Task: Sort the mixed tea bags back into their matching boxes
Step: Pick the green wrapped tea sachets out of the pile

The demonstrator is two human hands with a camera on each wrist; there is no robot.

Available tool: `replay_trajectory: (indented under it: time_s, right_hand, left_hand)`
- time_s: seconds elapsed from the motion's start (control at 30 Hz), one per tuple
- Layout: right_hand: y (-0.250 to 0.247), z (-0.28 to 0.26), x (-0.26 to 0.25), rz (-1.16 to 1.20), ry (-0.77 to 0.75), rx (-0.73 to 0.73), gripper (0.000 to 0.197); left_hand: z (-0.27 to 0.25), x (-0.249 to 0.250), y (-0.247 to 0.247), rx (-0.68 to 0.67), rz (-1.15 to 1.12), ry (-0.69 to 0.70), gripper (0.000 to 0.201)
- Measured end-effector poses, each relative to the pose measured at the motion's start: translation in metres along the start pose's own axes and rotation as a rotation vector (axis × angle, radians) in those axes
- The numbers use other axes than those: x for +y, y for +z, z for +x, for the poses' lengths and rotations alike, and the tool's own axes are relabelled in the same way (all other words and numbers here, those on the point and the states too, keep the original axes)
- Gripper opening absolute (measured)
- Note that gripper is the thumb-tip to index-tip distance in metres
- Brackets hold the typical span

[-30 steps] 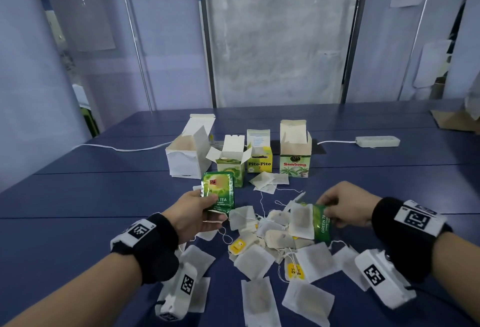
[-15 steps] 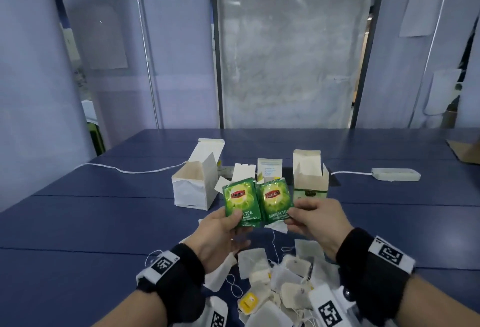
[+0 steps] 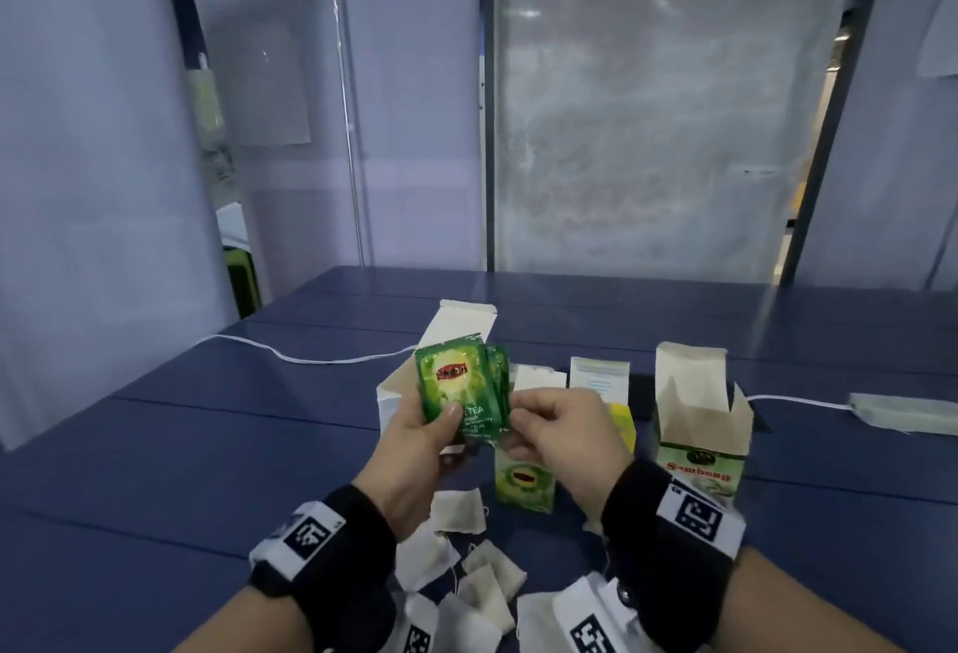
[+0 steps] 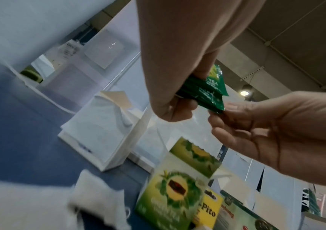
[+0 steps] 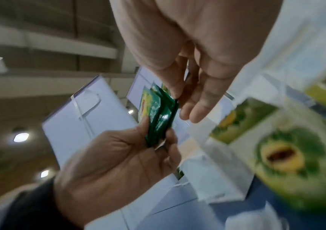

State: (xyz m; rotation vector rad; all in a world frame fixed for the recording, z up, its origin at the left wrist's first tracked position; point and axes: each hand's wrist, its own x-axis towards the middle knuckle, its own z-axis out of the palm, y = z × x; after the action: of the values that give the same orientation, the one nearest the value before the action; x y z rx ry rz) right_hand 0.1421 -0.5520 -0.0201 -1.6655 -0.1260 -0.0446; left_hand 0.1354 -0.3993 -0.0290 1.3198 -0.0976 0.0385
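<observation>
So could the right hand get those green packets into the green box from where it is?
Probably yes. The right hand and left hand hold the green packets above the green box, which stands just below them; nothing shows in between. Whether its top is open is hidden behind the hands.

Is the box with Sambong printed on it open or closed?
Open. The Sambong box stands upright on the blue table with its top flaps raised, showing the pale inside walls. Whether it holds any tea bags cannot be told.
</observation>
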Motion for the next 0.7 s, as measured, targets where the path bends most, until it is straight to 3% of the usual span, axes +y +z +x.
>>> replay_trajectory:
  time_s: [0.13,0.23,0.4,0.53,0.6,0.7]
  right_hand:
    - [-0.020,0.020,-0.028,-0.454,-0.194,-0.056,0.023]
    - [-0.036,0.033,-0.042,-0.483,-0.241,-0.031,0.030]
    - [-0.049,0.052,-0.036,-0.468,-0.186,0.006,0.027]
    - [-0.061,0.061,-0.015,-0.571,-0.091,0.114,0.031]
    - [-0.064,0.063,-0.005,-0.635,-0.069,0.098,0.028]
    - [-0.066,0.064,0.003,-0.666,-0.046,0.046,0.021]
  left_hand:
    - [0.023,0.015,0.013,0.014,0.178,0.114,0.030]
    - [0.040,0.016,0.027,-0.031,0.311,0.131,0.026]
    - [0.074,0.003,0.043,-0.009,0.518,0.158,0.021]
    - [0.092,-0.019,0.043,-0.148,0.909,0.082,0.025]
    - [0.095,-0.025,0.042,-0.197,1.136,0.010,0.034]
    - [0.095,-0.029,0.042,-0.262,1.289,-0.054,0.048]
